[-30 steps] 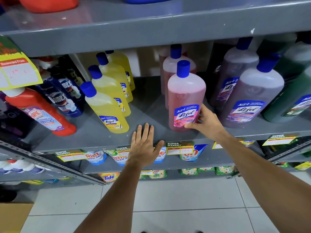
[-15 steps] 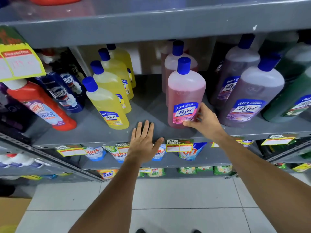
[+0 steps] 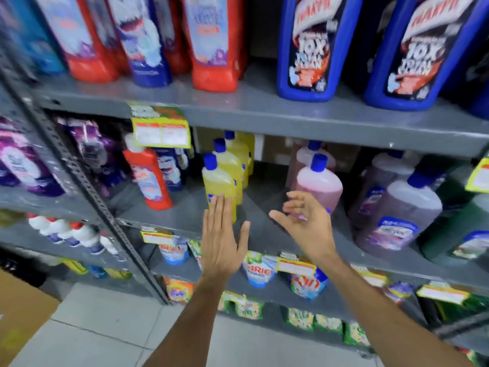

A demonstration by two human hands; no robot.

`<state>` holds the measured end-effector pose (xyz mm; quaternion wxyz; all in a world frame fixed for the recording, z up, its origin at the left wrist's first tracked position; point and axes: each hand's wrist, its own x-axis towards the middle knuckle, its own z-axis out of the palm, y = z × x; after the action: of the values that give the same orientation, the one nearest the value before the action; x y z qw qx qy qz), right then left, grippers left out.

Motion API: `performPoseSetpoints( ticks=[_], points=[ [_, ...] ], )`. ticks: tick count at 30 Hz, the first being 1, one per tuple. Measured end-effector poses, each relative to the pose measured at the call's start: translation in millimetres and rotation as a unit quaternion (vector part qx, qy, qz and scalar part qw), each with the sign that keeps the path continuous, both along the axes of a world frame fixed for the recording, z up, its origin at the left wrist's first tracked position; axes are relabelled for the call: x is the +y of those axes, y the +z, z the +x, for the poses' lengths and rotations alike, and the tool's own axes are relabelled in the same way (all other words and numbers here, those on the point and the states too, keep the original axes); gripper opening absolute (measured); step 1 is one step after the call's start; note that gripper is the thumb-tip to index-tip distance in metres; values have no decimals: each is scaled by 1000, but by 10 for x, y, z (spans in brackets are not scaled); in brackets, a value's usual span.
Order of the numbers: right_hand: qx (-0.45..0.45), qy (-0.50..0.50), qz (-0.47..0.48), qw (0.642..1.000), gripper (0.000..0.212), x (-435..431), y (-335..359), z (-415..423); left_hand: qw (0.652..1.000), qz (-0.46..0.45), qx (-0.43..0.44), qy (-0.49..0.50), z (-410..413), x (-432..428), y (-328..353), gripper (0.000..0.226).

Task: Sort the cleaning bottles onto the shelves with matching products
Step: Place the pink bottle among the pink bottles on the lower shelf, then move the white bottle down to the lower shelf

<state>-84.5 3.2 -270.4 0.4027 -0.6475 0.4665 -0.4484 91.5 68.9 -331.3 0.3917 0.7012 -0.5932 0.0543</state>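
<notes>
A pink bottle [image 3: 321, 185] with a blue cap stands upright on the grey middle shelf [image 3: 267, 234], in front of another pink one. My right hand [image 3: 304, 221] hovers just in front of it with fingers spread, holding nothing. To the left runs a row of yellow bottles [image 3: 222, 178] with blue caps. My left hand [image 3: 222, 239] is flat and open in front of the nearest yellow bottle. Purple bottles [image 3: 407, 207] stand to the right of the pink ones. The picture is blurred by motion.
Red bottles [image 3: 211, 41] and large blue jugs [image 3: 309, 46] fill the upper shelf. A red bottle [image 3: 148, 176] stands left of the yellow row. Detergent pouches [image 3: 259, 268] sit on lower shelves. A slanted metal upright [image 3: 87, 186] crosses left. Cardboard box [image 3: 18, 319] on tiled floor.
My right hand has let go of the pink bottle and drawn back, fingers open. My left hand lifted off the shelf edge. The view tilted up, showing the upper shelf.
</notes>
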Motion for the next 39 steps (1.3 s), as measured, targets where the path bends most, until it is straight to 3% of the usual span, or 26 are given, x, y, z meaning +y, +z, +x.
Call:
performPoseSetpoints(
  ticks=[7,15,19,24,31,39],
  points=[
    [-45,170,-84,981,53,166,1027,1018,986,-81,-71,128,1115,382,1168,67],
    [-49,177,-187,965,46,1,1956,1947,985,6,-121,127,2449,212,2025,85],
    [-30,127,-212,969,69,-257,2067,2359,983,48,-136,110,2818,53,2118,94],
    [-16,90,-199,976,105,-565,2077,2739,979,19,-170,115,2946,-56,2016,90],
    [1,33,-205,978,94,-711,2113,2937,980,3,-171,105,2956,-70,2040,82],
    [-37,40,-218,974,87,-493,2170,2846,980,10,-174,97,2944,-41,2076,83]
  ],
)
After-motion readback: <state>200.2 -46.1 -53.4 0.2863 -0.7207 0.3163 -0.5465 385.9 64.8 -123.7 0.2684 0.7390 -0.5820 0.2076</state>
